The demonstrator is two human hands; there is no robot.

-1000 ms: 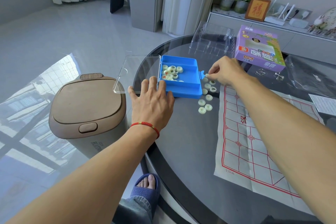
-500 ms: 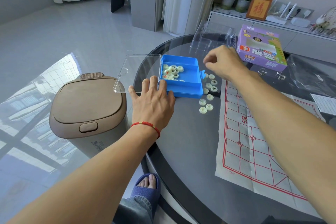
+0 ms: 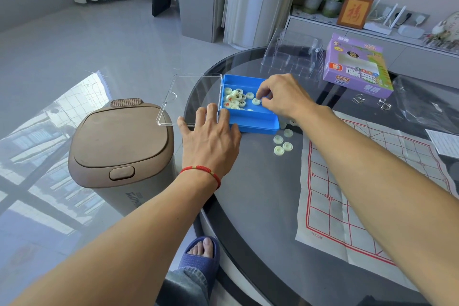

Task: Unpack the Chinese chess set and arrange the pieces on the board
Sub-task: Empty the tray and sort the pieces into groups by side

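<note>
A blue box (image 3: 255, 123) lies open on the round glass table (image 3: 260, 206), its clear lid (image 3: 191, 97) swung out to the left. Several pale round chess pieces (image 3: 234, 99) lie inside it. My right hand (image 3: 283, 97) reaches into the box and its thumb and fingers pinch one piece (image 3: 256, 101). My left hand (image 3: 211, 136) rests flat on the table against the box's near left corner. Several more pieces (image 3: 282, 143) lie on the glass just in front of the box. The paper board (image 3: 347, 194) with red lines is spread out to the right.
A brown bin (image 3: 119, 146) stands beside the table on the left. A purple carton (image 3: 357, 67) and a clear plastic insert (image 3: 293, 54) sit at the far side. Metal rings (image 3: 383, 104), a plastic bag (image 3: 427, 104) and a paper sheet (image 3: 444, 141) lie at the right.
My right hand left the loose pieces beside the box, rose, and moved left into the box, where it now pinches a piece. My left hand stayed put.
</note>
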